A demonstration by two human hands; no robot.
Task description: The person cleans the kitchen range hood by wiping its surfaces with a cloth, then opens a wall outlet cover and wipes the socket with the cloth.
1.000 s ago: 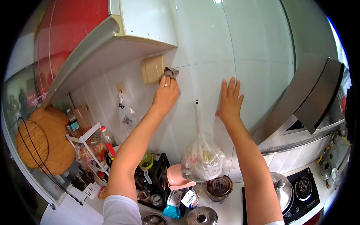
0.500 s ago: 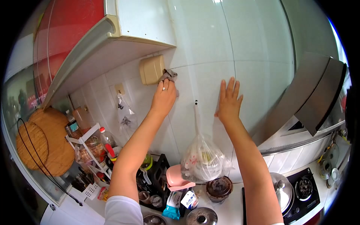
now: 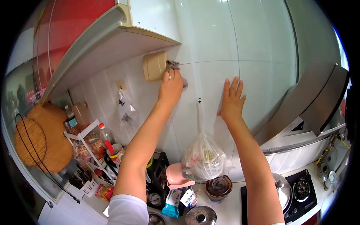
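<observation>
My left hand [image 3: 171, 87] is closed on a crumpled grey-brown cloth [image 3: 172, 66]. It presses the cloth against the right side of a beige wall box [image 3: 155, 66], just under the white upper cabinet. Part of the cloth is hidden behind my fingers. To the right, my right hand [image 3: 232, 99] rests with its fingers stretched out on the white tiled wall [image 3: 210, 80] and holds nothing. Between and below my arms, a clear plastic bag [image 3: 205, 157] with bowl-like things inside hangs from a hook on the wall.
The upper cabinet [image 3: 153, 22] juts out at left, and the range hood [image 3: 307, 101] at right. Below are a gas stove [image 3: 303, 191] with a lidded pot, a brown lidded jar [image 3: 218, 187], a pink container [image 3: 175, 175], a black rack [image 3: 159, 176] and a white shelf [image 3: 87, 142] with bottles.
The camera view has shifted slightly. My left hand and the cloth have moved a little up along the box's right side. My right hand stays on the tiles.
</observation>
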